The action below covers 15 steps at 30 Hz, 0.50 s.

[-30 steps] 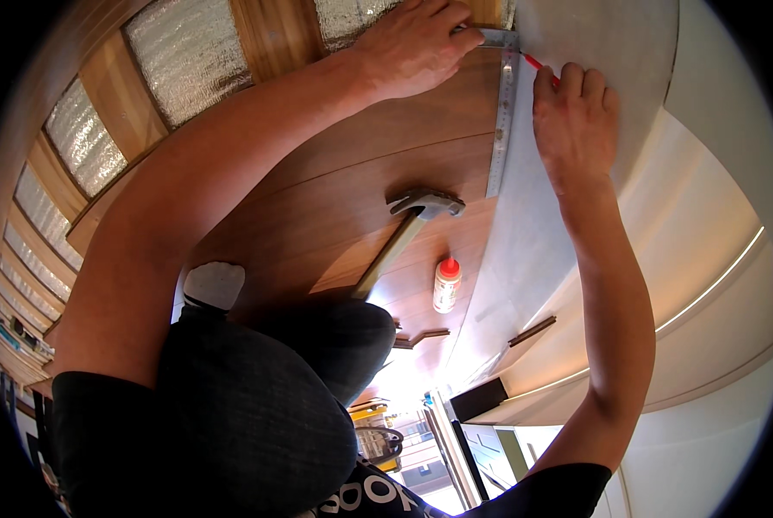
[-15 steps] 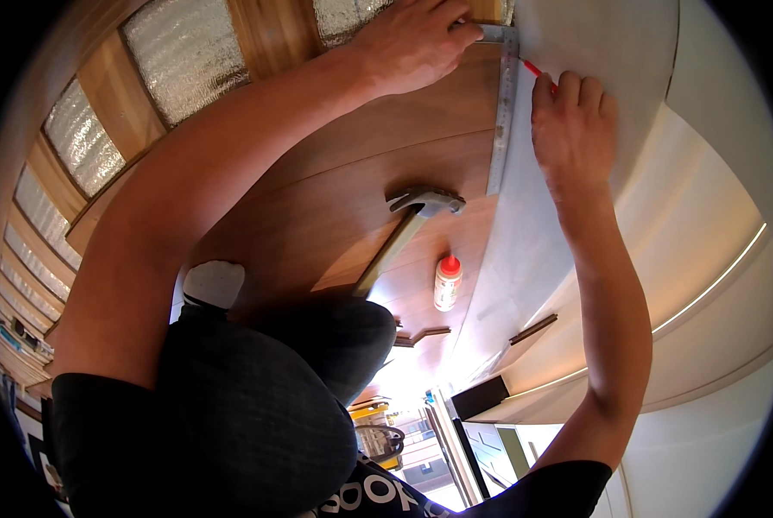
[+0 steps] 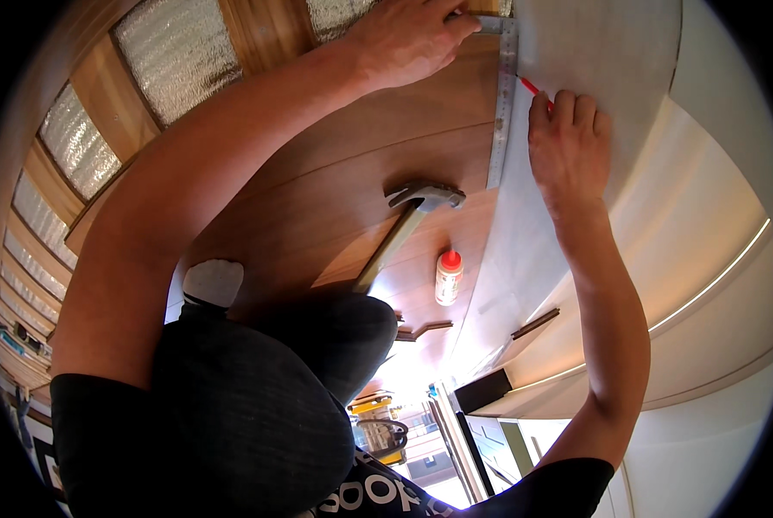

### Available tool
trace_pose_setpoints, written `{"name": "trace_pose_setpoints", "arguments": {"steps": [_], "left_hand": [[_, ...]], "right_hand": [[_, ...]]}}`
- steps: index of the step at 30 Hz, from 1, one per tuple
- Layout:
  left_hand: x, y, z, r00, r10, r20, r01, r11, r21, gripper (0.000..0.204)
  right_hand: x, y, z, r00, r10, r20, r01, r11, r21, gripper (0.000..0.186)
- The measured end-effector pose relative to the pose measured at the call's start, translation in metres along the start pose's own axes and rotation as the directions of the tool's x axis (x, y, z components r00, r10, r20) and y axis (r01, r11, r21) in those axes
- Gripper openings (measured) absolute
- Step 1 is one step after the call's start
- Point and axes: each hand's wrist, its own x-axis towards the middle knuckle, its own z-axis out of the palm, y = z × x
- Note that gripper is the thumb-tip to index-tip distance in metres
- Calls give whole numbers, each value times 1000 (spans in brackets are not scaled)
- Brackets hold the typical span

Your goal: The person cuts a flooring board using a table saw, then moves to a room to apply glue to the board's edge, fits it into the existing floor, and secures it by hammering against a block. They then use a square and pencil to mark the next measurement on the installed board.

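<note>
Knee (image 3: 373, 332): dark trousers, bent over the wood boards (image 3: 352, 186)
Hammer (image 3: 399, 235): just lying on the boards, handle end by the knee
Bottle (image 3: 448, 281): red cap, sits near the hammer, right side
Right hand (image 3: 570, 142): pinching a red pencil (image 3: 532, 87), tip right at the outer edge of the metal square (image 3: 504, 108)
Left hand (image 3: 408, 43): thumb and fingers closed on the square's short arm
Square: long arm runs along where wood meets gray panel (image 3: 594, 43)

shirt (image 3: 106, 445): black, short-sleeved (white lettering (image 3: 378, 495) on chest) | trousers (image 3: 248, 414): dark | sock (image 3: 214, 283): pale
</note>
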Motion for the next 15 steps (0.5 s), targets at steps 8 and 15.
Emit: {"name": "trace_pose_setpoints", "arguments": {"steps": [8, 15], "left_hand": [[1, -2, 3, 998, 62, -3, -62, 997, 43, 35], [1, -1, 3, 998, 56, -7, -56, 998, 39, 32]], "right_hand": [[-21, -9, -5, 999, 5, 51, -5, 1000, -12, 11], [-33, -12, -3, 994, -5, 108, 3, 1000, 14, 19]]}}
